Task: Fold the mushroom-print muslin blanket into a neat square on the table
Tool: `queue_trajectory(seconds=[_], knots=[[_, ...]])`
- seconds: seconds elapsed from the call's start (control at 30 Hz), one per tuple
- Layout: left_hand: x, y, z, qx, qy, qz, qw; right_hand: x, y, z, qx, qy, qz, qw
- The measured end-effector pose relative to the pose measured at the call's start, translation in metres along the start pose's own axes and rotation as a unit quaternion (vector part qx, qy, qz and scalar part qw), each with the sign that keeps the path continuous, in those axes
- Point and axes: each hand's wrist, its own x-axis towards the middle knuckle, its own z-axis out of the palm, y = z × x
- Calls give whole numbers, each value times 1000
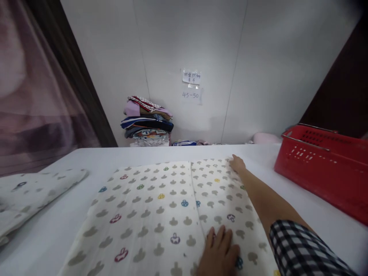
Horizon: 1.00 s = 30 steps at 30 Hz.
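A white cotton cloth (161, 222) printed with grey and coloured mushrooms lies spread on the white table, with one part folded over so that an edge runs down right of its middle. My left hand (218, 253) rests flat on the near part of this cloth, across the folded edge, fingers a little apart. Reaching far forward, my right hand (238, 164) is at the far right corner, its fingers closed on the cloth's edge; the fingertips are small in view. A black-and-white checked sleeve covers part of my right arm.
Another mushroom-print cloth (37, 191) lies at the left on the white table (94, 157). A red plastic basket (324, 172) stands at the right. Folded fabrics (148, 122) are piled behind the table by the wall, which bears paper signs (191, 86). A pinkish curtain (34, 96) hangs at left.
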Motion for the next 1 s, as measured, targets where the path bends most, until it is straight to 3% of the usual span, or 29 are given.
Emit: queue_trajectory(seconds=[0.2,0.37,0.47,0.53,0.6,0.7,0.87,1.0], knots=[[4,-8,26,45,68,32,996,14,-8,9,-4,27,-19,999],[2,-5,22,51,64,25,996,7,-8,5,-18,39,-46,998],[2,1,13,54,48,17,997,-9,-18,3,-26,45,-97,994],[2,4,7,52,42,7,998,-23,-27,7,-39,17,-172,984],[1,6,3,45,35,3,998,-35,-34,13,-61,-54,-226,971],[-1,5,-2,29,23,12,999,-41,-41,18,-84,-139,-223,961],[-3,1,0,24,33,23,999,-37,-50,10,-87,-151,-208,962],[-3,3,0,9,36,24,999,-52,-38,0,-100,-124,-219,963]])
